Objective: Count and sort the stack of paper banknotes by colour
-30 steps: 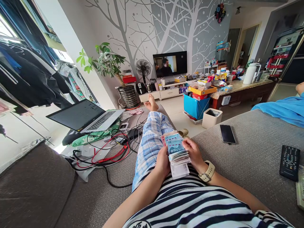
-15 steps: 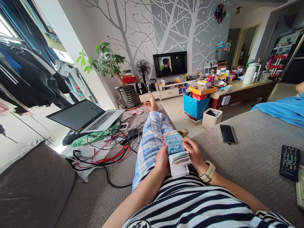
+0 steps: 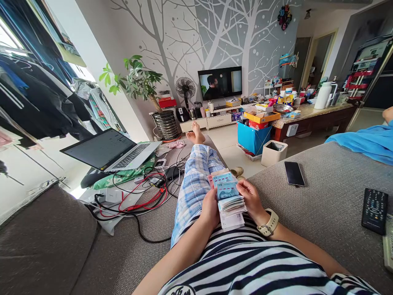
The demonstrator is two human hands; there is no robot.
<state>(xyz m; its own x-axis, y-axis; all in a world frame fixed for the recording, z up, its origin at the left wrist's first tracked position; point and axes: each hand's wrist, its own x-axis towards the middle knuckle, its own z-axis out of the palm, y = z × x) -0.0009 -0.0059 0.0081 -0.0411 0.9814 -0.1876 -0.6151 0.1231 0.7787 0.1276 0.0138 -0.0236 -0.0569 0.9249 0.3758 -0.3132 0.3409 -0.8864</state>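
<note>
L hand [image 3: 211,207] & R hand [image 3: 252,200] both clamped on 1 wad of banknotes [image 3: 231,205] w/ blue 10s [image 3: 227,191] showing.

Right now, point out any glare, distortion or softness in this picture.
Head view: glare washes out the window at upper left; head view: wide-angle distortion seemingly stretches the hanging clothes near the left edge; head view: the banknotes in the left hand and right hand look fairly sharp, their finest print too small to read.
</note>
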